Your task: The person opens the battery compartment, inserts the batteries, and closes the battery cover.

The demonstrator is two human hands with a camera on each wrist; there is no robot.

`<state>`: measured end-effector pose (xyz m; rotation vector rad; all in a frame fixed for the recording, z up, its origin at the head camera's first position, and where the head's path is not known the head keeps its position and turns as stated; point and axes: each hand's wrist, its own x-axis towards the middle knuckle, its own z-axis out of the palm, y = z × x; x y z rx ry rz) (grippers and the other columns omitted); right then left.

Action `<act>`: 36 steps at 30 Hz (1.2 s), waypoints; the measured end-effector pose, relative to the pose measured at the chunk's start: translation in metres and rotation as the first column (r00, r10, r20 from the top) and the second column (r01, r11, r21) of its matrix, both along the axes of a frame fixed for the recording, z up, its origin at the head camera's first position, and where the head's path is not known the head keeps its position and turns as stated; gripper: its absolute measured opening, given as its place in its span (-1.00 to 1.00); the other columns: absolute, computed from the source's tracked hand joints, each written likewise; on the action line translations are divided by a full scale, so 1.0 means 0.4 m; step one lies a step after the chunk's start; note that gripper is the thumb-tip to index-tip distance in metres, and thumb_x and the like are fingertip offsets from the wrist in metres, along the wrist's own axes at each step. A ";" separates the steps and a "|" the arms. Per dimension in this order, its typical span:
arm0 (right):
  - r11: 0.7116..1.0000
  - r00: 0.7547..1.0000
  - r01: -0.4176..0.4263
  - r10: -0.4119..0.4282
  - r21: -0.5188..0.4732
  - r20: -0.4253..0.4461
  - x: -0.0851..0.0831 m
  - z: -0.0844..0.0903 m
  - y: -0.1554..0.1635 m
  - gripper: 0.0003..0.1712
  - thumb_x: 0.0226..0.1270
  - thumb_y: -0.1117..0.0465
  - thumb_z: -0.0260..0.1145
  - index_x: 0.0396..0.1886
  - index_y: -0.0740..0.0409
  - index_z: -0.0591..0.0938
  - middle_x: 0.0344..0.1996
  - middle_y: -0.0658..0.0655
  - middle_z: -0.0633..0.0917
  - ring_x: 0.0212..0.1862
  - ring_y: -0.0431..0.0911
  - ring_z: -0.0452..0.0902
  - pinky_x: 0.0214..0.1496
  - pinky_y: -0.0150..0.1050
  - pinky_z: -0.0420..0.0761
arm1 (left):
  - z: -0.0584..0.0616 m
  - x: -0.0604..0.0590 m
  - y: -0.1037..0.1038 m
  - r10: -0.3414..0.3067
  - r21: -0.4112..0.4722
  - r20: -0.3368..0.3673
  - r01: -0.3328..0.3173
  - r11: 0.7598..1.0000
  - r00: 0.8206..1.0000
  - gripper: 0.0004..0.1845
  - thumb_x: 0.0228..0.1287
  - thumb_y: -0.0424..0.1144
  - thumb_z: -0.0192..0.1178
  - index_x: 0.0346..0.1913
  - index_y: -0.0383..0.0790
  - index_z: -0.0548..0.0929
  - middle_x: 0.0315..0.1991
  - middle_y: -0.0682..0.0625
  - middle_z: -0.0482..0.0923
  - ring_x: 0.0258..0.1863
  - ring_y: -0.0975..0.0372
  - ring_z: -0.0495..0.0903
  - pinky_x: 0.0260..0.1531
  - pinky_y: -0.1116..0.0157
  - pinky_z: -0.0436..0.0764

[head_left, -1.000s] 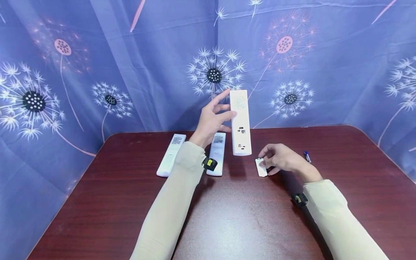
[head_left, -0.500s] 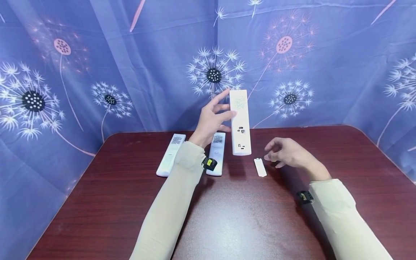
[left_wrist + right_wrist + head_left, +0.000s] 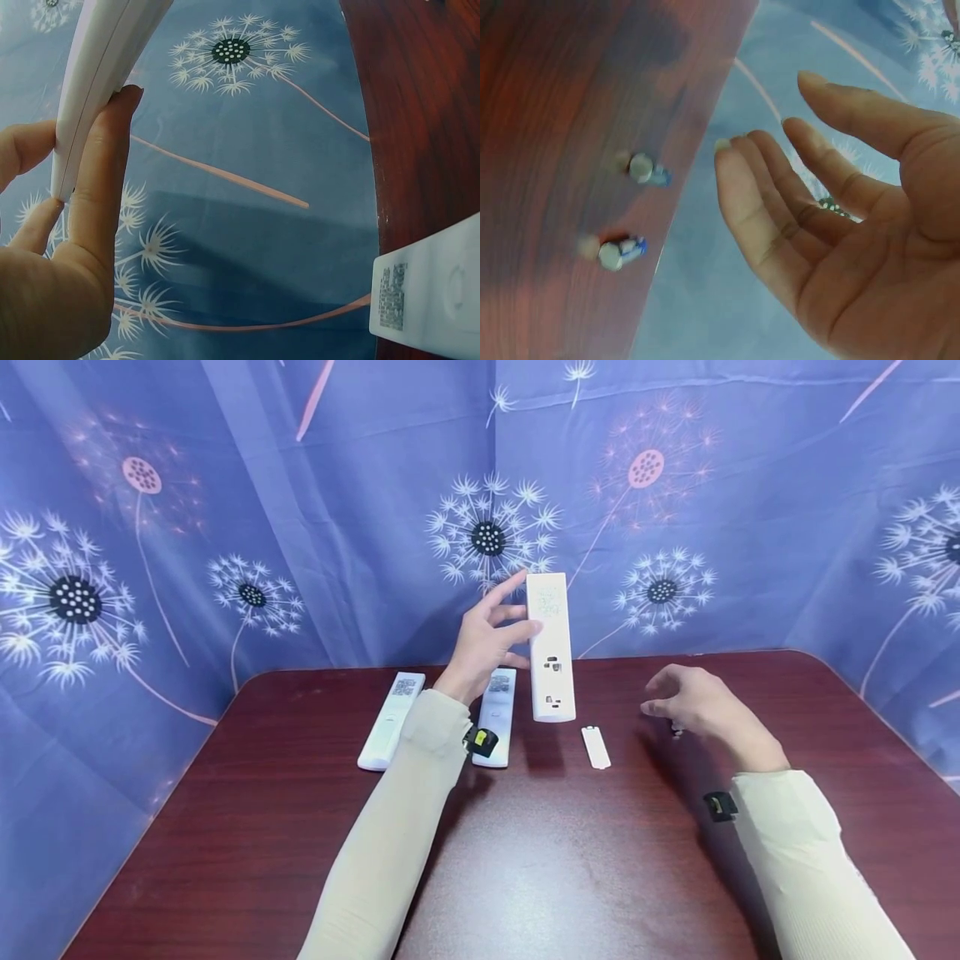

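My left hand grips a white remote control by its left edge, raised upright above the table with its back turned to me. Small dark openings show where the back is uncovered. In the left wrist view, thumb and fingers pinch the remote's sides. A small white battery cover lies flat on the table below and right of it. My right hand hovers farther right, fingers loosely bent, holding nothing. Two small batteries lie near it in the right wrist view; in the head view the hand mostly hides them.
Two more white remotes lie face down to the left: one at the outside, the other partly behind my left wrist. The dark red wooden table ends at a blue curtain with a dandelion print.
My right hand has let go of the battery cover, leaving it on the table, and has moved right toward the batteries. My left hand still holds the remote in much the same place.
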<state>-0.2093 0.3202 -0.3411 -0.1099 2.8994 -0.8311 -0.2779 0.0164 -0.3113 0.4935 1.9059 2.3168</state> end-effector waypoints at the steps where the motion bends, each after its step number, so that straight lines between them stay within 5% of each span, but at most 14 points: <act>1: 1.000 1.000 0.009 -0.009 0.020 -0.010 -0.002 -0.001 0.005 -0.50 0.42 0.13 0.47 0.19 0.36 0.61 0.07 0.43 0.68 -0.43 0.05 0.65 -0.35 -0.01 0.65 | 0.000 -0.001 0.000 0.001 -0.001 -0.002 -0.001 1.000 1.000 -0.23 0.37 -0.50 0.38 0.51 0.25 0.54 0.10 -0.16 0.65 -0.15 -0.04 0.77 -0.40 0.06 0.82; 5: 0.999 0.999 0.041 -0.041 0.028 -0.011 -0.002 -0.005 0.021 -0.51 0.42 0.18 0.43 0.19 0.41 0.58 0.05 0.46 0.67 -0.57 0.06 0.61 -0.50 -0.03 0.67 | -0.001 -0.003 -0.001 -0.001 -0.002 -0.006 0.001 1.000 1.000 -0.23 0.36 -0.50 0.38 0.52 0.24 0.54 0.10 -0.16 0.65 -0.15 -0.05 0.77 -0.40 0.06 0.82; 12: 0.995 0.997 0.030 -0.023 0.098 -0.072 0.000 -0.014 0.042 -0.54 0.40 0.24 0.41 0.14 0.49 0.57 -0.40 0.21 0.72 -0.60 -0.06 0.59 -0.11 0.11 0.62 | -0.001 -0.006 0.002 -0.001 0.003 -0.010 0.001 1.000 1.000 -0.22 0.35 -0.50 0.40 0.51 0.24 0.54 0.10 -0.17 0.66 -0.17 -0.04 0.77 -0.42 0.07 0.82; 16: 0.994 0.996 0.057 -0.050 0.092 -0.080 -0.001 -0.025 0.044 -0.56 0.35 0.26 0.39 0.10 0.49 0.57 -0.52 0.13 0.65 -0.57 -0.06 0.58 -0.29 -0.01 0.61 | -0.004 -0.007 0.002 -0.001 0.005 -0.007 0.001 1.000 1.000 -0.22 0.34 -0.50 0.40 0.50 0.25 0.55 0.10 -0.17 0.66 -0.19 -0.03 0.77 -0.43 0.08 0.81; 19: 0.992 0.994 0.076 -0.066 0.103 -0.092 -0.002 -0.031 0.041 -0.58 0.30 0.29 0.40 0.05 0.50 0.58 -0.44 0.25 0.68 -0.46 0.06 0.60 -0.31 0.02 0.62 | -0.004 -0.005 0.001 -0.003 0.005 -0.003 0.003 1.000 1.000 -0.22 0.35 -0.50 0.40 0.50 0.27 0.56 0.11 -0.17 0.65 -0.19 -0.03 0.77 -0.42 0.08 0.81; 25: 0.985 0.992 0.062 -0.043 0.163 -0.119 -0.004 -0.041 0.032 -0.61 0.21 0.31 0.46 -0.05 0.49 0.62 -0.21 0.42 0.73 -0.11 0.38 0.64 0.03 0.32 0.60 | 0.000 0.001 -0.002 -0.001 -0.001 -0.012 0.001 1.000 1.000 -0.23 0.36 -0.49 0.40 0.50 0.28 0.55 0.12 -0.17 0.63 -0.17 -0.04 0.76 -0.43 0.08 0.81; 31: 0.987 0.997 0.049 -0.038 0.155 -0.071 -0.003 -0.051 0.032 -0.69 0.18 0.38 0.42 -0.10 0.47 0.65 -0.47 0.18 0.72 -0.43 0.05 0.68 -0.12 0.17 0.67 | -0.001 0.001 0.000 -0.004 0.000 -0.016 0.004 1.000 1.000 -0.23 0.36 -0.49 0.40 0.50 0.26 0.55 0.11 -0.16 0.64 -0.15 -0.05 0.77 -0.41 0.06 0.82; 36: 0.997 0.999 0.031 -0.029 0.076 -0.019 -0.004 -0.058 0.040 -0.67 0.18 0.43 0.36 -0.07 0.52 0.62 -0.48 0.13 0.75 -0.55 -0.10 0.70 -0.35 -0.11 0.72 | -0.002 0.001 0.002 -0.009 0.007 -0.009 0.009 1.000 1.000 -0.23 0.35 -0.49 0.40 0.51 0.25 0.55 0.11 -0.17 0.64 -0.14 -0.06 0.78 -0.36 0.01 0.82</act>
